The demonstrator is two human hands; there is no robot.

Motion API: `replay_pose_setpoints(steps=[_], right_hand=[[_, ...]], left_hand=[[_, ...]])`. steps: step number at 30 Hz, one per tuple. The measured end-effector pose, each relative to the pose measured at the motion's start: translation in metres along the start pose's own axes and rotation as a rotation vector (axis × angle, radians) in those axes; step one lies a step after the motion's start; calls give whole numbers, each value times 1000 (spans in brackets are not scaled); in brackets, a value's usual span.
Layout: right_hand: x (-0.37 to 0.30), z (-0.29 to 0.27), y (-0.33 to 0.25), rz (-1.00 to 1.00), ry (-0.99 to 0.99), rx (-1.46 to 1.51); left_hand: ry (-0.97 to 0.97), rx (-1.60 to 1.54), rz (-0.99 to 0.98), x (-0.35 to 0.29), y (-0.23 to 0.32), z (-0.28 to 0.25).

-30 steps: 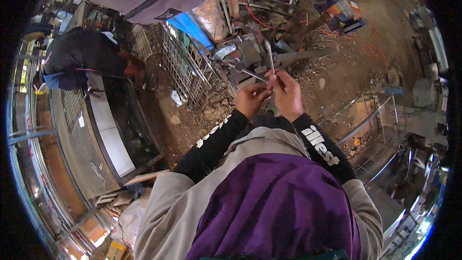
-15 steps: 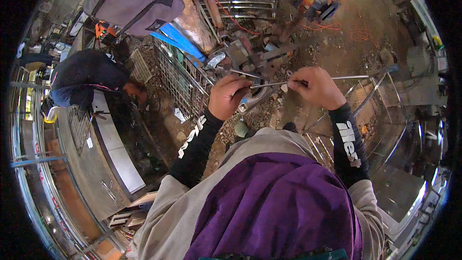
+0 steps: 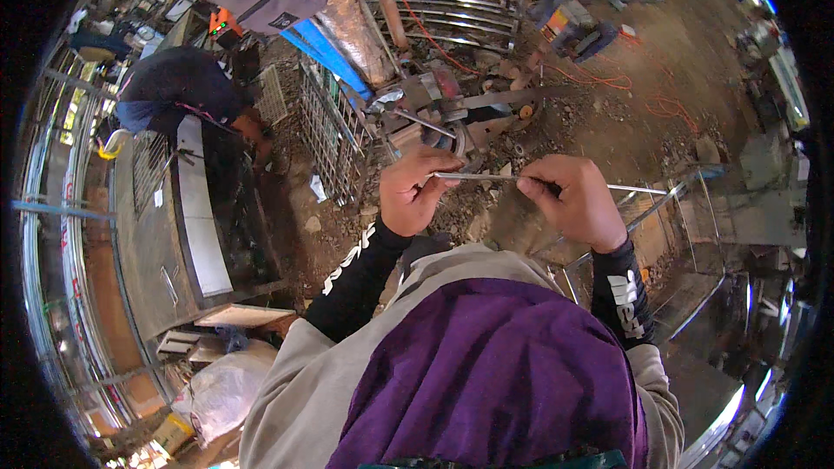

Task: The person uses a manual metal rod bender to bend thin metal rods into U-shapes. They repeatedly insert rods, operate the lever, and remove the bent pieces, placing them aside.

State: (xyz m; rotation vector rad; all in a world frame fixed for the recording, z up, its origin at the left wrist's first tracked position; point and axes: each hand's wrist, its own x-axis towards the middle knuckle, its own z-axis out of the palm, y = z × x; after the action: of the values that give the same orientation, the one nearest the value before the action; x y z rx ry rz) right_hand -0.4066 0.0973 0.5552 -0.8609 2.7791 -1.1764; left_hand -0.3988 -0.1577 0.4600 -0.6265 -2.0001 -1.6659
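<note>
Having drawn apart since a second earlier, my left grip [image 3: 412, 191] and right grip [image 3: 575, 198] both pinched the thin metal rod [image 3: 483, 177], which seemingly steadied it, nearly level, between them.

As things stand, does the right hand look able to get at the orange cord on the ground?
Probably not: the right hand pinches a thin metal rod, and the orange cord lies on the ground, apparently well beyond its reach.

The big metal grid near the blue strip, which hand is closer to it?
Left. The left hand is to the right of the metal grid; the right hand is farther to the right.
</note>
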Motion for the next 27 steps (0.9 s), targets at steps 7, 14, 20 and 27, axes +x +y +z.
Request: replay_pose_setpoints(steps=[7,14,20,27], right_hand=[[-18,-22,6,-98,-34,-82],[-28,-19,26,-121,-51,53],[-40,-6,30,-3,-107,139],[-59,7,29,-52,-27,225]], left_hand=[[-7,264,28,-22,29,13],[13,-37,-221,-49,20,31],[167,-375,-345,-47,32,54],[359,-623,-366,-30,21,74]])
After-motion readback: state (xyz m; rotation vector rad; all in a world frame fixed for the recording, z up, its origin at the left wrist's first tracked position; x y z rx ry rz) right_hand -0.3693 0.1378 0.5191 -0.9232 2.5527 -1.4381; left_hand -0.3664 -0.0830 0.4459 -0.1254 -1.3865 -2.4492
